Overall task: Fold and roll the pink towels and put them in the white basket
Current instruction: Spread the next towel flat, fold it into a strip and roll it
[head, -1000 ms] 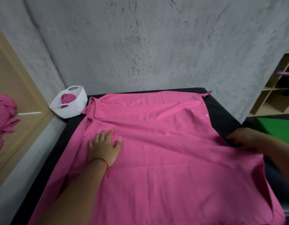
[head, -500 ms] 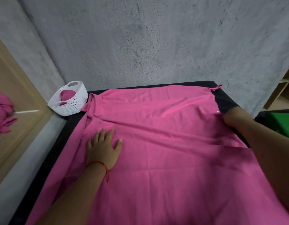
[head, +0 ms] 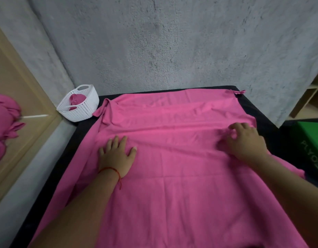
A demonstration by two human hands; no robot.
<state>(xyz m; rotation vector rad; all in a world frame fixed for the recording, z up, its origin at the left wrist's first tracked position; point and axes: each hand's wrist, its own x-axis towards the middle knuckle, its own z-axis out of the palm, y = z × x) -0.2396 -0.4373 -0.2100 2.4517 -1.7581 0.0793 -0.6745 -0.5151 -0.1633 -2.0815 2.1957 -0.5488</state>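
Observation:
A large pink towel (head: 172, 176) lies spread over the black table (head: 251, 108), with creases across its far half. My left hand (head: 117, 156) rests flat on the towel at its left part, fingers straight. My right hand (head: 244, 140) lies on the towel near its right edge, fingers bent and blurred against the cloth. The white basket (head: 90, 106) stands at the table's far left corner, and a rolled pink towel (head: 76, 101) sits inside it.
A grey concrete wall rises just behind the table. More pink towels (head: 4, 122) are piled on a wooden surface at the left. A green box (head: 310, 140) stands to the right of the table, with wooden shelves (head: 311, 97) behind it.
My right hand moved from the towel's right edge inward onto the cloth, and the right part of the towel shifted with it. My left hand stayed flat in place.

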